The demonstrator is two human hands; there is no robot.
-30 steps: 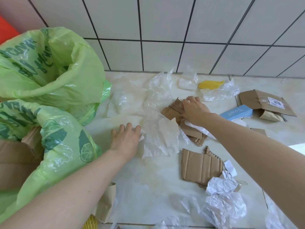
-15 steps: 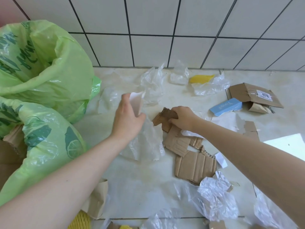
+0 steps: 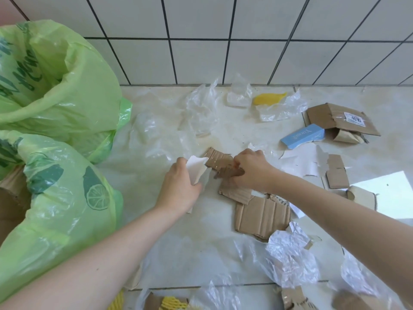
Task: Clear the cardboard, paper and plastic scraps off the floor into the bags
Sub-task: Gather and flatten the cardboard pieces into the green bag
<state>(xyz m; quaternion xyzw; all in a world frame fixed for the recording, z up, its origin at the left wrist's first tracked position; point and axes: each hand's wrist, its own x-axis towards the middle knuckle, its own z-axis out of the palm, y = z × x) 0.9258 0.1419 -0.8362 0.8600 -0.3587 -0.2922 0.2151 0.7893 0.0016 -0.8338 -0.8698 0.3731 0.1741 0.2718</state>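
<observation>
My left hand (image 3: 178, 186) grips a white paper scrap (image 3: 196, 168) just above the floor at the centre. Right beside it, my right hand (image 3: 250, 168) grips brown cardboard pieces (image 3: 220, 161), lifted slightly off the floor. More cardboard lies under and behind that hand, a small piece (image 3: 234, 191) and a larger corrugated sheet (image 3: 261, 215). Two green plastic bags stand at the left: the far bag (image 3: 67, 90) gapes open, and the near bag (image 3: 55, 202) holds cardboard. Clear plastic scraps (image 3: 201, 108) lie spread over the tiles.
A torn cardboard box (image 3: 339, 119) and a blue carton (image 3: 301, 136) lie at the right, with white paper (image 3: 301, 162) and small cardboard pieces (image 3: 336, 173). A yellow scrap (image 3: 268, 98) lies by the tiled wall (image 3: 223, 41). Crumpled plastic (image 3: 288, 253) and yellow foam netting (image 3: 172, 303) lie near me.
My left hand picked the white paper off the floor, raised it, then brought it down beside my right hand. My right hand closed on the cardboard pieces and pulled them closer.
</observation>
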